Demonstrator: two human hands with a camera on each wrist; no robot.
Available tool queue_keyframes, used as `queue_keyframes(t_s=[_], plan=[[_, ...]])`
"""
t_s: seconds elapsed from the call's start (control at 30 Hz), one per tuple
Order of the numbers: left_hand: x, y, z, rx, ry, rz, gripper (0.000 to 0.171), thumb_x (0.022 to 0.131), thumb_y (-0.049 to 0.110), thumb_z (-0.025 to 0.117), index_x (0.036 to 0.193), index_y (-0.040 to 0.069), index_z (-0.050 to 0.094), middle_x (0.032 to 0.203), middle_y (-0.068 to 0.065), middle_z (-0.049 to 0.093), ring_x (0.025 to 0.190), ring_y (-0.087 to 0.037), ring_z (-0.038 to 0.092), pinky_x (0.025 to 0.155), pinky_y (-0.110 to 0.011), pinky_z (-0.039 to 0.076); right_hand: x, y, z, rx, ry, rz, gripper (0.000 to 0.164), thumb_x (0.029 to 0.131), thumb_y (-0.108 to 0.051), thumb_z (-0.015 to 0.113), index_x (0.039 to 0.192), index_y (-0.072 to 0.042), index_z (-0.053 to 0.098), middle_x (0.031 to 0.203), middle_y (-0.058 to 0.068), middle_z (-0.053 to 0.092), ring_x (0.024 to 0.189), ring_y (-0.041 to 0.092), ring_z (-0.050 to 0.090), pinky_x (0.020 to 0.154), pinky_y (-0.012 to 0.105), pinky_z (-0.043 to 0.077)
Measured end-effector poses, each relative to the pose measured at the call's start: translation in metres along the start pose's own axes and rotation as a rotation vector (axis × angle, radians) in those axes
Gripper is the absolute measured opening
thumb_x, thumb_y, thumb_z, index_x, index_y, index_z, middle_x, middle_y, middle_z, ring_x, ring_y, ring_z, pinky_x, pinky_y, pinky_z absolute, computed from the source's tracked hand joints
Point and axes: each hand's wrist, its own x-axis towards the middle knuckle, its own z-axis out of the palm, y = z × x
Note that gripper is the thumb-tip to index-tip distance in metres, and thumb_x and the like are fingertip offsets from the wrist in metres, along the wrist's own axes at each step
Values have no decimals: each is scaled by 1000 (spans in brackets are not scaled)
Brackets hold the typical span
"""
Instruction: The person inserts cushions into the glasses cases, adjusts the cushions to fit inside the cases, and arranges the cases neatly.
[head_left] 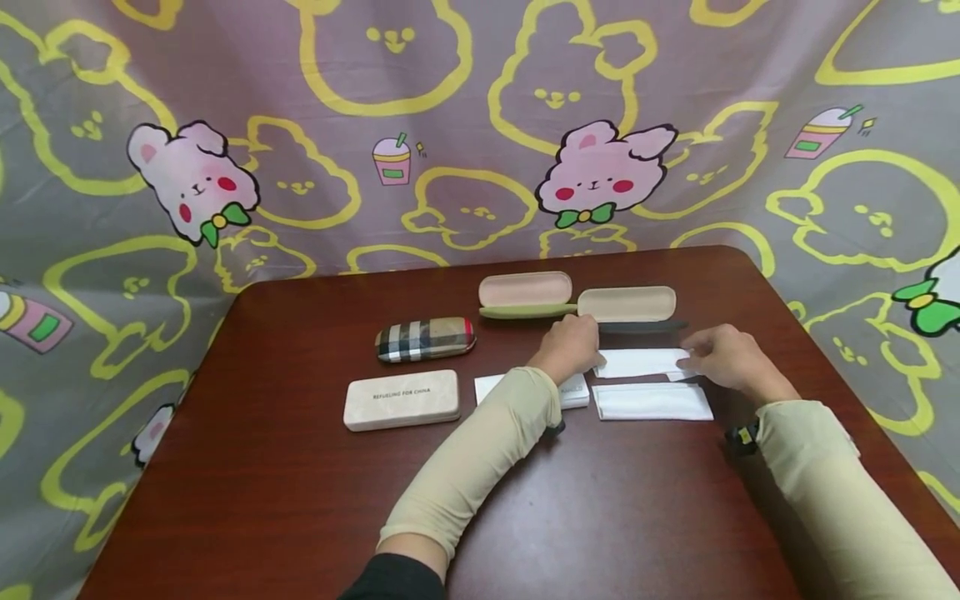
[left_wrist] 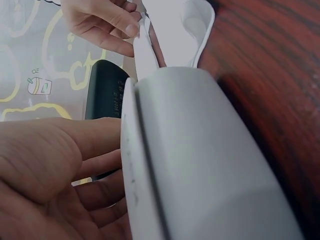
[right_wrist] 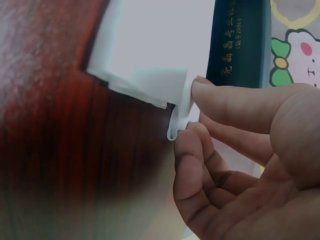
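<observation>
A folded white cloth (head_left: pixel 641 362) lies on the table in front of an open dark green glasses case (right_wrist: pixel 242 45). At its left end the fingertips of my left hand (head_left: pixel 572 343) take hold of it; in the left wrist view that contact is hidden behind another white folded piece (left_wrist: pixel 200 150). The right hand (right_wrist: pixel 240 155) pinches a turned-up fold at the cloth's right end between thumb and fingers. Nearer to me lies a second folded white cloth (head_left: pixel 652 402). Under the left forearm sits a white folded item (head_left: pixel 576 393) with small lettering, partly covered.
Left of the hands are a plaid glasses case (head_left: pixel 425 339) and a cream case (head_left: pixel 402 400) marked "REFUELING FOR CHINA". An open green case (head_left: pixel 525 292) with pink lining stands behind. Patterned curtain (head_left: pixel 465 100) surrounds the brown table (head_left: pixel 247 467).
</observation>
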Motion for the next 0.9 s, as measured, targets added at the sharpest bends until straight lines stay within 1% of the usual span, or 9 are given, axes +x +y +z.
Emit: queue_keyframes(t_s=[0.13, 0.23, 0.4, 0.5, 0.6, 0.67, 0.77, 0.9], plan=[[1, 1, 2, 10, 15, -14, 30, 80, 34, 86, 72, 16, 64, 80, 0, 64, 77, -21, 64, 56, -35, 51, 0, 1, 1, 6, -7, 1, 49, 88, -23, 78, 123, 8, 65, 107, 23, 67, 95, 36, 60, 72, 47, 51], [2, 2, 3, 17, 19, -18, 28, 79, 31, 87, 73, 17, 64, 81, 1, 64, 79, -21, 65, 57, -34, 51, -1, 3, 0, 3, 1, -1, 48, 90, -24, 76, 123, 8, 65, 105, 22, 68, 94, 35, 59, 70, 43, 50], [3, 3, 5, 13, 27, -24, 29, 76, 30, 90, 72, 17, 64, 80, 2, 65, 80, -21, 66, 56, -34, 51, -1, 6, 1, 12, 38, 9, 33, 89, -22, 75, 112, 3, 71, 95, 15, 67, 88, 33, 57, 65, 37, 45], [4, 4, 6, 11, 40, -29, 31, 77, 34, 88, 73, 16, 63, 82, 0, 66, 80, -23, 67, 55, -36, 51, -1, 5, 3, 32, 40, 28, 25, 89, -21, 76, 104, -1, 71, 89, 10, 66, 84, 30, 57, 63, 36, 45], [4, 4, 7, -1, 45, -38, 31, 82, 36, 84, 76, 16, 62, 83, -2, 67, 80, -23, 67, 55, -36, 51, -1, 4, 4, 43, 33, 40, 22, 89, -21, 76, 99, -3, 69, 85, 8, 65, 81, 29, 57, 62, 35, 45], [4, 5, 7, -5, 46, -41, 30, 83, 37, 83, 76, 15, 62, 83, -3, 67, 80, -23, 67, 55, -36, 51, -1, 4, 4, 44, 33, 44, 22, 88, -22, 76, 97, -3, 68, 83, 8, 65, 80, 29, 57, 61, 35, 45], [5, 6, 7, 0, 48, -38, 30, 80, 36, 85, 75, 17, 63, 83, -1, 67, 81, -23, 68, 56, -36, 51, -1, 3, 3, 50, 30, 58, 22, 88, -22, 77, 96, -3, 67, 83, 8, 63, 79, 29, 57, 61, 36, 45], [6, 6, 8, -2, 43, -27, 28, 77, 31, 89, 71, 19, 64, 79, 2, 66, 79, -21, 67, 57, -34, 51, -2, 4, 2, 68, 25, 83, 22, 88, -22, 77, 96, -3, 67, 84, 10, 63, 78, 29, 57, 61, 36, 45]])
